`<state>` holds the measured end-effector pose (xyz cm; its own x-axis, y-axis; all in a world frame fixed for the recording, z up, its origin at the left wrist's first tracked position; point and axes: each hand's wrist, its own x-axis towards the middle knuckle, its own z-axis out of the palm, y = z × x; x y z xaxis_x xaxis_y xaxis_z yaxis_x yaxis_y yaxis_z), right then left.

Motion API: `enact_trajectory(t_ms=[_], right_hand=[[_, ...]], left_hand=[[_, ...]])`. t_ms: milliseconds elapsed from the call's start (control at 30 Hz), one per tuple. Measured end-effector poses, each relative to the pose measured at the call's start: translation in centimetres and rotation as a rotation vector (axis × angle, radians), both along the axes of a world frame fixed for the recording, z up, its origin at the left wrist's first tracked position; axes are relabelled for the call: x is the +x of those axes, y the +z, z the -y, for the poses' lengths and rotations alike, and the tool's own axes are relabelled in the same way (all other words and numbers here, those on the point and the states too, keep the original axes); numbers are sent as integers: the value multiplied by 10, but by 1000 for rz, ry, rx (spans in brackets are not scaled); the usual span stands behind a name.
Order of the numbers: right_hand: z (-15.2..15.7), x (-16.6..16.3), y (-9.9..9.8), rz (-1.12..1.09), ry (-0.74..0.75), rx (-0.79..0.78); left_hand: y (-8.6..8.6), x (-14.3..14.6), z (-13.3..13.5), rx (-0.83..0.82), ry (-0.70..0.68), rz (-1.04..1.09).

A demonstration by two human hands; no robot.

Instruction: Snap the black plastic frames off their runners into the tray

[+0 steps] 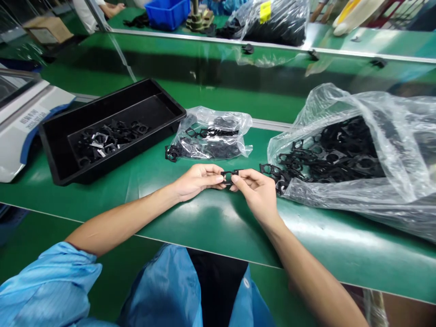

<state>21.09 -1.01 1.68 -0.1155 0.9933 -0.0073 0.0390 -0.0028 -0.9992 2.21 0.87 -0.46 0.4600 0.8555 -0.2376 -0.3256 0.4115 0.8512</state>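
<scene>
Between my left hand [197, 181] and my right hand [256, 193], a small black plastic frame part [229, 176] is pinched at its two ends by the fingertips. Just right of my right hand, a spill of similar black parts [284, 172] comes out of the mouth of a large clear plastic bag [340, 154] full of them. Ahead of my hands lies a smaller clear bag [209, 136] of black parts, with a few linked pieces at its left end. Further left, a black rectangular tray [56, 145] holds a loose pile of black parts.
A white-and-blue machine [23, 118] stands at the left edge of the green bench [190, 222]. Behind a metal rail, a second bench holds a blue plastic bin [166, 13], a metal fixture [199, 18] and a bag of black parts [272, 22]. A person's arm [112, 8] shows top left.
</scene>
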Motion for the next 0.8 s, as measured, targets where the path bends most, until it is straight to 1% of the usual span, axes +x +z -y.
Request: enact_trajectory(t_ms=[67,133,267,333,467,567,667,733,800], right_hand=[[-1,1,1,-3,9,-8],[-2,1,0,-3,18,-13],[-3,1,-2,21,8,1],[-1,0,-3,54,-3,43],[2,1,-4,162,-34,185],[1,3,-4,251,3,269],[0,3,-5,323,52,311],[0,3,-6,306,31,287],[1,2,-5,240,-24,238]], left_hand=[[1,-1,0,-11,-45,17],[1,-1,0,-1,-59,16],[1,-1,-1,102,12,-65],[1,-1,-1,183,63,-130],[2,1,2,324,133,-237],[3,3,5,395,185,-274],[3,4,7,430,166,-273],[4,5,7,414,118,-262],[3,5,6,369,92,-240]])
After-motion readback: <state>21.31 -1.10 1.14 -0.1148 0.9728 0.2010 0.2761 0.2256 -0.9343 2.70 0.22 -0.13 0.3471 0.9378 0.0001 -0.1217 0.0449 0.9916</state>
